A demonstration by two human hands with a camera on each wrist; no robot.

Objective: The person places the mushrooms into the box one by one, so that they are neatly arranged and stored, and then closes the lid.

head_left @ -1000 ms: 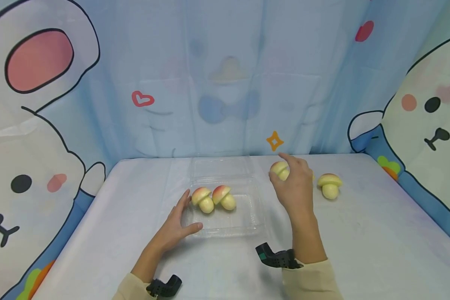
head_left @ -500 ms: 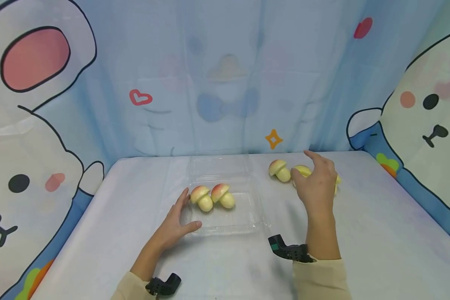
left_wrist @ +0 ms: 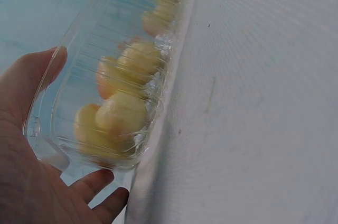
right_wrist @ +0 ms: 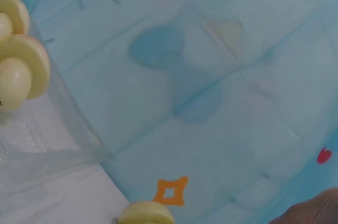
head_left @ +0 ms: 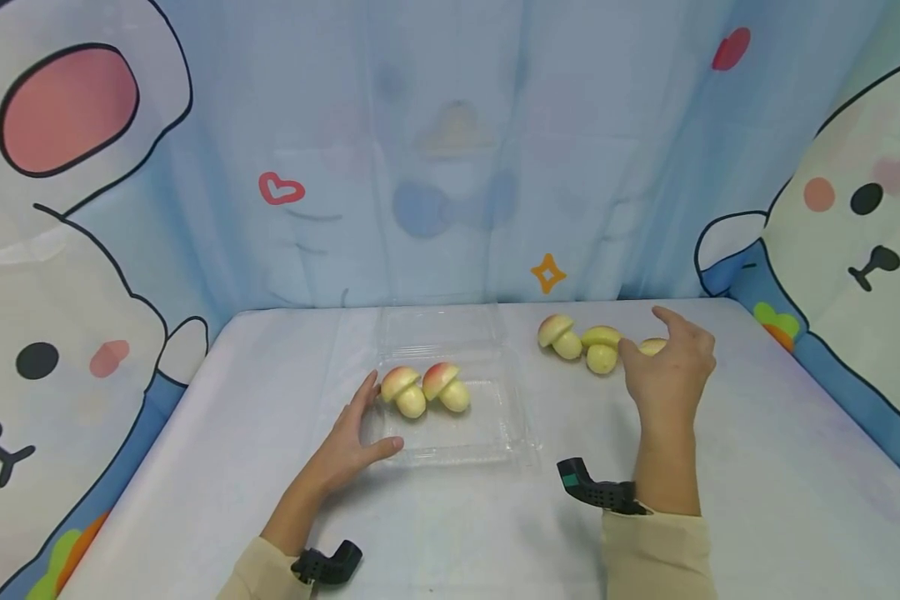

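Note:
A clear plastic container (head_left: 487, 417) stands mid-table, its lid (head_left: 438, 325) folded back. Two toy mushrooms with reddish caps, one at the left (head_left: 401, 392) and one beside it (head_left: 447, 387), lie inside. My left hand (head_left: 348, 450) rests at the container's near left corner, fingers along the side and thumb along the front, all fairly straight. To the right, my right hand (head_left: 671, 367) is over a yellow mushroom (head_left: 651, 346), mostly hidden; thumb and index finger are spread apart around it. Another yellow mushroom (head_left: 602, 348) and a reddish-capped one (head_left: 560, 336) lie left of that hand.
A white cloth covers the table (head_left: 450, 533). Behind it hangs a blue curtain (head_left: 330, 167) printed with cartoon animals. Both wrists wear black camera mounts, one on the left (head_left: 328, 567) and one on the right (head_left: 600, 487).
My right hand has moved rightward, past the reddish-capped mushroom and the middle yellow one, to the rightmost mushroom. My left hand and the container have stayed in place.

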